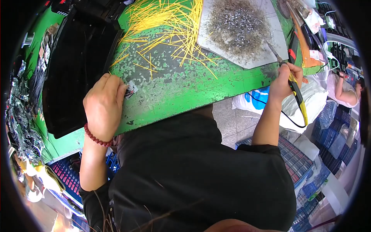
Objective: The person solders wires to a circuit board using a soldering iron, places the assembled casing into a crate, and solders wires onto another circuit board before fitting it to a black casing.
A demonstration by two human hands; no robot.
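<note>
My right hand (pixel 286 82) grips a yellow-and-black soldering iron (pixel 296 92). Its metal tip points up and left, over the edge of a pale board (pixel 253 62) heaped with grey, silvery solder scraps (pixel 241 29). At the left, my left hand (pixel 103 101), with a dark red bead bracelet on the wrist, is closed with thumb and fingers together. A small white-and-dark electronic part (pixel 131 89) shows at its fingertips, just above the green table (pixel 170 98); the fingers cover some of it. Thin yellow wires (pixel 166 23) lie scattered beyond the left hand.
A long black tray (pixel 73 69) lies left of my left hand. Bundles of dark wired parts (pixel 21 116) line the far left edge. At the right are an orange strip (pixel 305 46), white bags (pixel 305 106), blue crates (pixel 295 156) and another person (pixel 344 89).
</note>
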